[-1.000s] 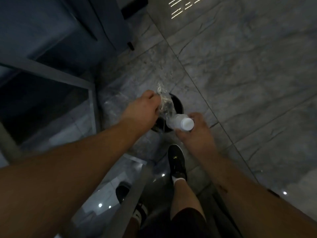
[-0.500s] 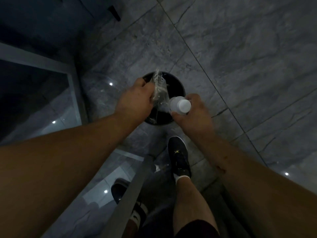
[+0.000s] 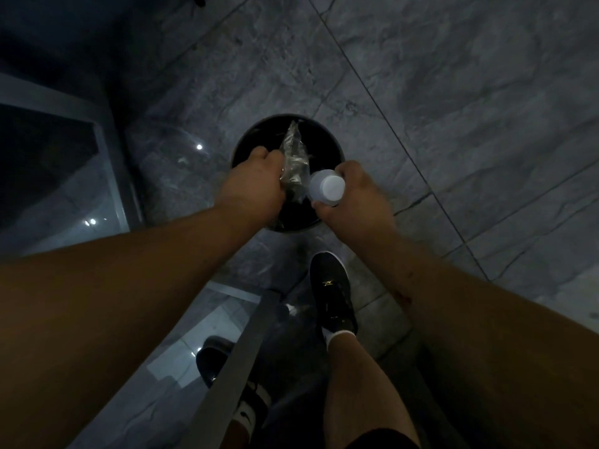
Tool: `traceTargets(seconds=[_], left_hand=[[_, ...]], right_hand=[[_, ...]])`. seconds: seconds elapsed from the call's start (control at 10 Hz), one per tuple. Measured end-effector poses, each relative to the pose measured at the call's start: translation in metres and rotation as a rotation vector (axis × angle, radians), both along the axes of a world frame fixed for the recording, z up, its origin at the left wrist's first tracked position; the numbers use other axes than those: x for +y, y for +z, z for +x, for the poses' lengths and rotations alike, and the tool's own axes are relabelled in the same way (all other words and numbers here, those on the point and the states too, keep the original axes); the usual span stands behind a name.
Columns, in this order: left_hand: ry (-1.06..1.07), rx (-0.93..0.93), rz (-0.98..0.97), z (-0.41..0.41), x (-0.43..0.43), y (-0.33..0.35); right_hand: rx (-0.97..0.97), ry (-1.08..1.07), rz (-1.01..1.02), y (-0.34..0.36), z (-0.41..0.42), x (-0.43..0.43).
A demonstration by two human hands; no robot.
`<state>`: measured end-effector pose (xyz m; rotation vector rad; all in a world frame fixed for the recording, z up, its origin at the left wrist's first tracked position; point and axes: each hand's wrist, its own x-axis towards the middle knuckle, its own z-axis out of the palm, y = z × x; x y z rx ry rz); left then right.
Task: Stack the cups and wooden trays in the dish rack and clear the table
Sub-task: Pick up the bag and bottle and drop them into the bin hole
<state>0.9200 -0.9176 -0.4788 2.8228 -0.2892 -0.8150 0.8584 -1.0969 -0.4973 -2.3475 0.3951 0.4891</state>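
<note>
The person is standing over a round black bin (image 3: 321, 134) on the grey marble floor (image 3: 453, 108) and is holding both hands directly above its open mouth, which reads as the table-clearing part of the job: rubbish is being brought where it can drop straight in. The left hand (image 3: 249, 186) is curling its fingers round a crumpled clear plastic wrapper (image 3: 293, 157), whose loose end is sticking up and away over the bin's dark inside, so letting go should be enough for it to fall inside the rim. The right hand (image 3: 356, 196) is gripping a small pale bottle (image 3: 325, 189) by its body, the white cap pointing up toward the camera and lying just beside the wrapper; being held near the bin's near edge, it may need a slight move forward to be sure of going in. One black shoe (image 3: 330, 296) is planted close behind the bin, keeping the person near enough to reach without leaning. A metal-framed glass surface (image 3: 115, 176) is showing at the left, perhaps the table, though this cannot be told for certain. The cups, wooden trays and dish rack are not appearing in this view, so how far the stacking has got cannot be judged
</note>
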Motion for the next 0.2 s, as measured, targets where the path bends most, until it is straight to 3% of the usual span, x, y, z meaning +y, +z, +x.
traceTargets(seconds=[0.2], left_hand=[[-0.058,0.22,0.118,-0.0078,0.0089,0.0014]], right_hand=[[0.019,0.102,-0.045,0.0011,0.0016,0.0054]])
